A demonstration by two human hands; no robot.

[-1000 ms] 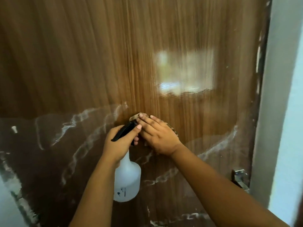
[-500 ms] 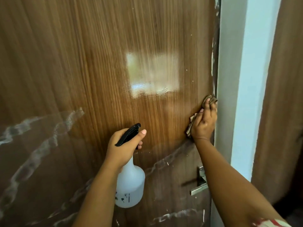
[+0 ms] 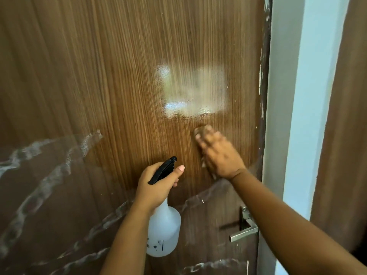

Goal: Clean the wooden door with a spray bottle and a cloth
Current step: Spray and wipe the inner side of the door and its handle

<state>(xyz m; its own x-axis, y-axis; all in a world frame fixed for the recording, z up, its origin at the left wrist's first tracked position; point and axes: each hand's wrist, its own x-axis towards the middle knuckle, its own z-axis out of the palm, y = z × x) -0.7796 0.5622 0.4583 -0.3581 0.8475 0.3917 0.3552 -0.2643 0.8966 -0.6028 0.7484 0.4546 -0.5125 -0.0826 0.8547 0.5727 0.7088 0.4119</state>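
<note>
the wooden door (image 3: 123,80) fills most of the view, a stiff, glossy upright panel with pale streaks of residue across its lower left and lower middle and a bright window reflection right of centre. at its right edge runs the white door frame (image 3: 288,96), and low on the right sits the metal lever handle (image 3: 245,232). the spray bottle (image 3: 163,233), a translucent white container with a black trigger head, hangs near the lower middle; whether liquid is inside cannot be told through its cloudy wall. it is judged light and rigid, possibly slippery when wet, and best held at the narrow neck under the trigger, where the left hand (image 3: 156,185) grips it with fingers curled round the neck and the thumb raised beside the trigger. the right hand (image 3: 219,155), blurred, presses the cloth (image 3: 199,130) against the door just below the reflection, fingers laid fairly flat over it. the cloth, mostly hidden under the hand, is judged soft and limp, easiest controlled bunched beneath the palm.
</note>
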